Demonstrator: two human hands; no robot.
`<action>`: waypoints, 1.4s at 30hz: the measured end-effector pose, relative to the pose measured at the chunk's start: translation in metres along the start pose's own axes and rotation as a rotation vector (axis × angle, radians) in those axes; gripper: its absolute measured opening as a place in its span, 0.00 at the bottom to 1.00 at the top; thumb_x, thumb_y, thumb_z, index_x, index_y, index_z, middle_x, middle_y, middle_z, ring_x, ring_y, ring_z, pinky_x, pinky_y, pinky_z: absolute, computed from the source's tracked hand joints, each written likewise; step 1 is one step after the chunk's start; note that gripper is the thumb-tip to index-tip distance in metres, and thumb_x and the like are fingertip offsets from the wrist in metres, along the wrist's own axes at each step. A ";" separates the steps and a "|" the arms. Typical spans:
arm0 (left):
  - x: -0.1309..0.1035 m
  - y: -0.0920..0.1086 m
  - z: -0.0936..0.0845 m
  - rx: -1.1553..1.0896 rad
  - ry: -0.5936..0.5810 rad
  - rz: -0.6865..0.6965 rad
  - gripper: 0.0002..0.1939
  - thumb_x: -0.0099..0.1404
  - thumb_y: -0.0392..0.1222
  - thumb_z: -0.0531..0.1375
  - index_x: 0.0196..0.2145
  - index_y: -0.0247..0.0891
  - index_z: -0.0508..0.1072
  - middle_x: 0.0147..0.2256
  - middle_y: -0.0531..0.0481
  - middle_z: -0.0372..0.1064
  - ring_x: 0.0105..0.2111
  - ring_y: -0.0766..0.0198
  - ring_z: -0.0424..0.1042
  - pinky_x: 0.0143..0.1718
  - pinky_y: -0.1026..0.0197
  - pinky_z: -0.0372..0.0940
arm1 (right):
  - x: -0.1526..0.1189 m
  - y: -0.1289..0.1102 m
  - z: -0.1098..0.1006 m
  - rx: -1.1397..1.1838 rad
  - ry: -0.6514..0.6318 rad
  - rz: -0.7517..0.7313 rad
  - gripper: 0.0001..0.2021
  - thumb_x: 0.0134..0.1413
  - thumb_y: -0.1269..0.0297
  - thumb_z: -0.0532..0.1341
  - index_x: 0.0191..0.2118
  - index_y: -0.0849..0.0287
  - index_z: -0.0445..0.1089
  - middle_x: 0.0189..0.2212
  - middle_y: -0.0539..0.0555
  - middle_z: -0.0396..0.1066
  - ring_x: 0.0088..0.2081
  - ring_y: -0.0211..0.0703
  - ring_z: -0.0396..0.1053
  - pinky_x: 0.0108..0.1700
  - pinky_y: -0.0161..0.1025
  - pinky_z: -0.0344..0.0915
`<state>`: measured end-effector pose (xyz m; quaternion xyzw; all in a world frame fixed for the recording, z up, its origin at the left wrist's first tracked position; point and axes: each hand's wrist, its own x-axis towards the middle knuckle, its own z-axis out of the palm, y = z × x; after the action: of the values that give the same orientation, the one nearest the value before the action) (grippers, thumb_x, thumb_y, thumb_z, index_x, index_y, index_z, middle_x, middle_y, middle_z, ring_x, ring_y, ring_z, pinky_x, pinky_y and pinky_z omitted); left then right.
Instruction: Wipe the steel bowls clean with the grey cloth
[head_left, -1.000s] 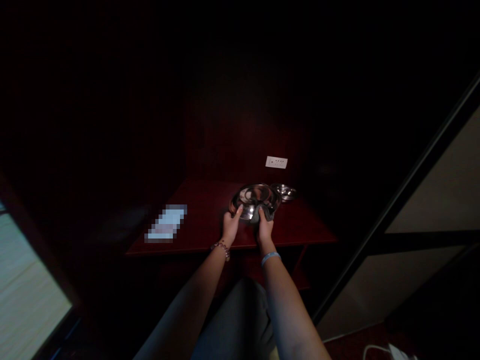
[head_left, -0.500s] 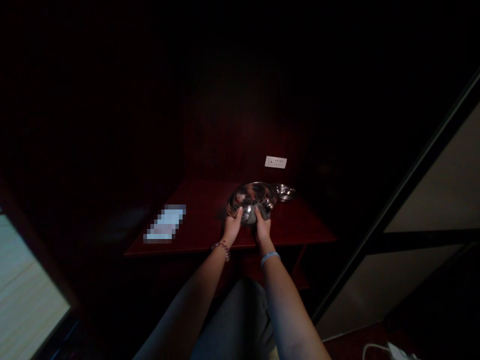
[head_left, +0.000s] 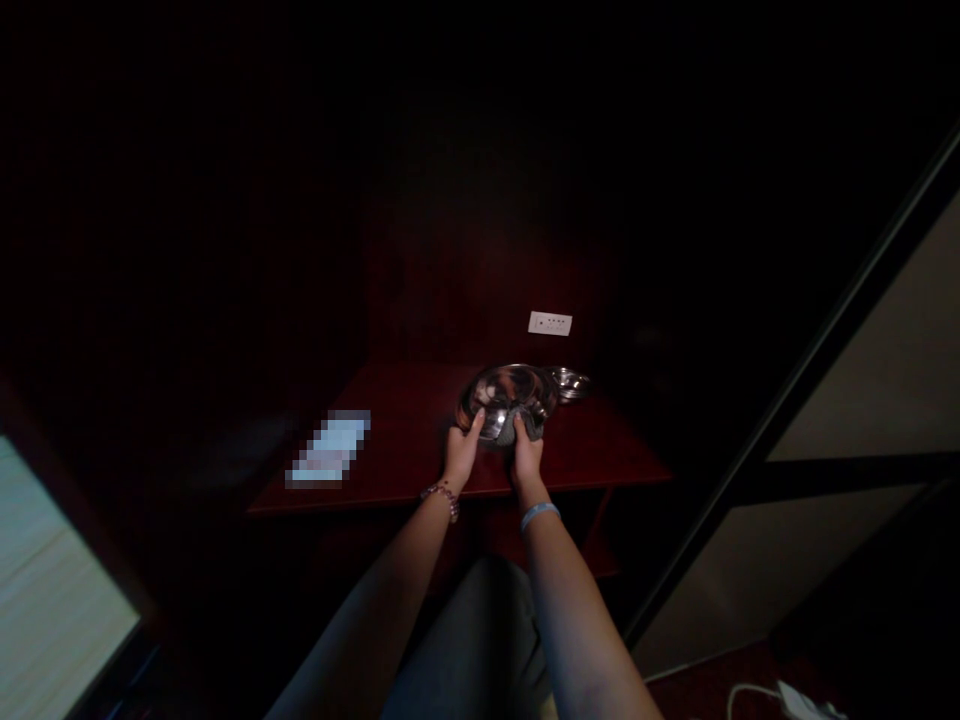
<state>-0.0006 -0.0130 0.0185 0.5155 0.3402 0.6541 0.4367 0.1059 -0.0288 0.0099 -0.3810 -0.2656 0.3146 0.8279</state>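
A shiny metal bowl [head_left: 510, 385] is held above the dark red desk, tilted toward me. My left hand [head_left: 462, 452] grips its near left rim, thumb on the inside and fingers hidden beneath. At the near right rim, my right hand [head_left: 527, 452] pinches a grey cloth [head_left: 508, 429] against the bowl, with the thumb over the cloth. Behind the bowl to the right, other shiny metal dishware [head_left: 574, 384] rests on the desk.
The dark red desk [head_left: 405, 470] has a pixelated flat item [head_left: 331, 448] on its left part. A white socket plate [head_left: 550, 323] is on the back wall. At the lower right, a white cable [head_left: 750, 688] lies on the floor beside a pale panel [head_left: 847, 380].
The bowl has shifted very slightly to the right in my hands. Both hands keep their hold, and the cloth has moved a little along the rim.
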 end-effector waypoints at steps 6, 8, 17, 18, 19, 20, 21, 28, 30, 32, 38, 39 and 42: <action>0.003 -0.015 0.002 0.046 -0.131 -0.020 0.20 0.54 0.43 0.67 0.45 0.35 0.77 0.48 0.39 0.76 0.51 0.54 0.74 0.58 0.53 0.63 | 0.003 0.005 -0.003 0.010 -0.042 0.014 0.27 0.44 0.56 0.70 0.49 0.65 0.74 0.47 0.59 0.77 0.46 0.46 0.75 0.49 0.40 0.71; 0.004 -0.020 0.001 0.048 -0.108 -0.029 0.19 0.54 0.43 0.68 0.45 0.37 0.78 0.49 0.41 0.76 0.51 0.55 0.74 0.58 0.54 0.63 | 0.004 0.007 -0.003 0.010 -0.048 0.018 0.27 0.44 0.56 0.70 0.49 0.65 0.74 0.47 0.59 0.77 0.46 0.46 0.75 0.49 0.40 0.71; 0.002 -0.008 0.001 0.054 -0.037 -0.017 0.16 0.58 0.46 0.65 0.39 0.32 0.78 0.41 0.41 0.79 0.43 0.55 0.76 0.48 0.57 0.68 | 0.002 0.005 0.000 0.016 -0.039 0.023 0.28 0.43 0.55 0.70 0.50 0.66 0.74 0.48 0.60 0.77 0.45 0.46 0.75 0.48 0.40 0.71; 0.001 -0.005 0.001 0.064 -0.007 -0.015 0.16 0.58 0.48 0.65 0.37 0.32 0.78 0.39 0.42 0.79 0.42 0.55 0.77 0.46 0.58 0.69 | 0.002 0.004 0.001 0.012 -0.034 0.019 0.28 0.43 0.55 0.69 0.50 0.66 0.74 0.48 0.60 0.77 0.45 0.46 0.75 0.48 0.41 0.71; 0.001 -0.003 0.000 0.078 0.027 -0.015 0.16 0.58 0.50 0.64 0.35 0.32 0.78 0.36 0.43 0.79 0.40 0.55 0.76 0.43 0.59 0.69 | 0.001 0.004 0.001 0.009 -0.029 0.012 0.28 0.44 0.54 0.69 0.50 0.66 0.73 0.48 0.60 0.77 0.46 0.46 0.75 0.49 0.41 0.71; 0.001 0.000 -0.001 0.093 0.063 -0.016 0.17 0.59 0.52 0.63 0.33 0.31 0.78 0.34 0.44 0.79 0.38 0.56 0.76 0.40 0.60 0.69 | 0.000 0.003 0.001 0.007 -0.023 0.004 0.28 0.44 0.54 0.69 0.50 0.67 0.73 0.48 0.60 0.77 0.46 0.46 0.75 0.49 0.41 0.71; 0.000 0.002 -0.001 0.108 0.099 -0.014 0.19 0.60 0.53 0.62 0.31 0.31 0.77 0.32 0.44 0.78 0.36 0.56 0.76 0.38 0.62 0.68 | 0.000 0.002 0.002 0.006 -0.019 -0.002 0.28 0.44 0.55 0.69 0.50 0.67 0.73 0.48 0.60 0.77 0.47 0.46 0.75 0.50 0.41 0.71; -0.001 0.006 -0.003 0.112 0.198 0.016 0.21 0.62 0.56 0.60 0.32 0.32 0.77 0.32 0.43 0.77 0.34 0.58 0.75 0.37 0.61 0.69 | 0.002 0.004 0.000 -0.005 -0.010 -0.023 0.26 0.44 0.56 0.70 0.49 0.65 0.74 0.47 0.59 0.77 0.48 0.45 0.74 0.53 0.41 0.69; 0.000 0.004 -0.001 0.041 0.097 -0.004 0.20 0.62 0.53 0.61 0.38 0.31 0.77 0.38 0.40 0.78 0.39 0.57 0.76 0.44 0.58 0.69 | 0.004 0.007 -0.002 -0.014 -0.015 -0.030 0.25 0.45 0.57 0.69 0.49 0.64 0.74 0.48 0.58 0.77 0.48 0.45 0.74 0.53 0.42 0.69; 0.000 0.002 0.001 -0.031 -0.026 -0.020 0.20 0.59 0.49 0.64 0.43 0.31 0.77 0.44 0.39 0.77 0.45 0.55 0.76 0.51 0.55 0.68 | 0.006 0.009 -0.003 -0.012 -0.022 -0.017 0.25 0.45 0.56 0.69 0.49 0.65 0.74 0.47 0.59 0.77 0.48 0.45 0.75 0.52 0.42 0.70; 0.003 -0.008 0.002 -0.002 -0.115 -0.005 0.19 0.55 0.44 0.67 0.44 0.34 0.77 0.46 0.41 0.77 0.48 0.53 0.75 0.56 0.51 0.64 | 0.008 0.012 -0.003 0.027 -0.034 -0.004 0.27 0.44 0.56 0.69 0.50 0.65 0.73 0.47 0.59 0.77 0.46 0.45 0.75 0.49 0.41 0.71; 0.003 -0.009 0.001 0.005 -0.104 0.000 0.18 0.55 0.44 0.67 0.43 0.34 0.78 0.45 0.41 0.78 0.47 0.53 0.75 0.55 0.51 0.65 | 0.007 0.012 -0.003 0.026 -0.035 -0.005 0.27 0.44 0.56 0.69 0.50 0.65 0.74 0.47 0.59 0.77 0.46 0.45 0.75 0.49 0.41 0.71; 0.004 -0.008 0.000 0.029 -0.025 -0.008 0.16 0.56 0.48 0.66 0.37 0.32 0.78 0.37 0.43 0.79 0.40 0.56 0.76 0.46 0.57 0.69 | 0.006 0.010 -0.002 0.016 -0.037 0.003 0.26 0.43 0.56 0.70 0.48 0.66 0.74 0.47 0.59 0.77 0.45 0.45 0.75 0.50 0.41 0.71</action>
<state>0.0005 -0.0064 0.0129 0.5286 0.3463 0.6409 0.4358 0.1080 -0.0204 0.0015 -0.3687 -0.2777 0.3252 0.8253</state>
